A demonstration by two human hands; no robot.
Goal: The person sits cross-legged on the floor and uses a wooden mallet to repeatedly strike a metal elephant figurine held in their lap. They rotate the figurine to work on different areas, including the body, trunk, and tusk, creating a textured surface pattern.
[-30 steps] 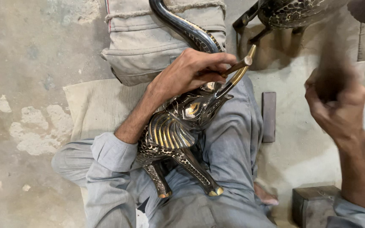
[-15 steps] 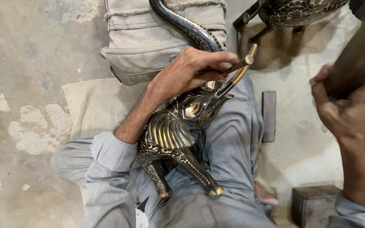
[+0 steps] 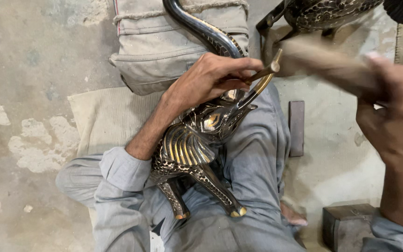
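- While resting across the lap, the brass elephant figurine [image 3: 197,144] lies under the left hand [image 3: 211,79], whose fingers pinch a small chisel [image 3: 262,72].
- Right hand [image 3: 390,109] is closed around a blurred wooden mallet [image 3: 323,60], raised beside the tusk.

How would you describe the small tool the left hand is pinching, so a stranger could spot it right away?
Find the metal elephant figure lying across the grey-trousered lap. The left hand rests on its head, pinching a thin brass-coloured punch against the tusk. Unlike the curved, polished tusk, the punch is short, straight and ends in a flat struck head.
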